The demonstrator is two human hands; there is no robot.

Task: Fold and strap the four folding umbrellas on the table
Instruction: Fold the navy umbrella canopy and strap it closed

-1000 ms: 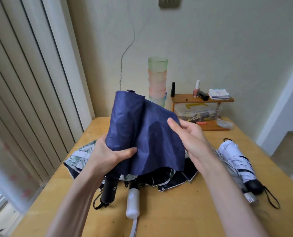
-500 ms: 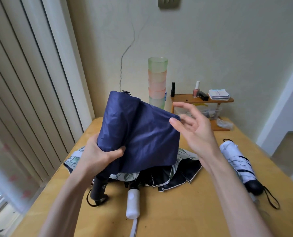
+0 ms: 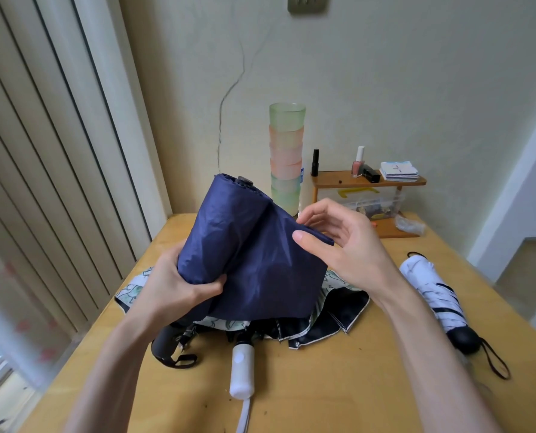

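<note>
Above the bench (image 3: 338,385), the left hand (image 3: 179,289) clamps the rolled lower end of the navy umbrella (image 3: 254,260), tilted tip-up; the right hand (image 3: 341,245) pinches its loose flap's corner between thumb and fingers, the fabric creased and half wrapped

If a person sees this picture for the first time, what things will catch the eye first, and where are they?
First comes the navy umbrella, half rolled and held above the table's middle: the left hand grips its lower part and the right hand pinches a loose fabric edge. Next, the tall stack of pastel cups stands at the wall behind it. At the right lies a white umbrella, already rolled.
</note>
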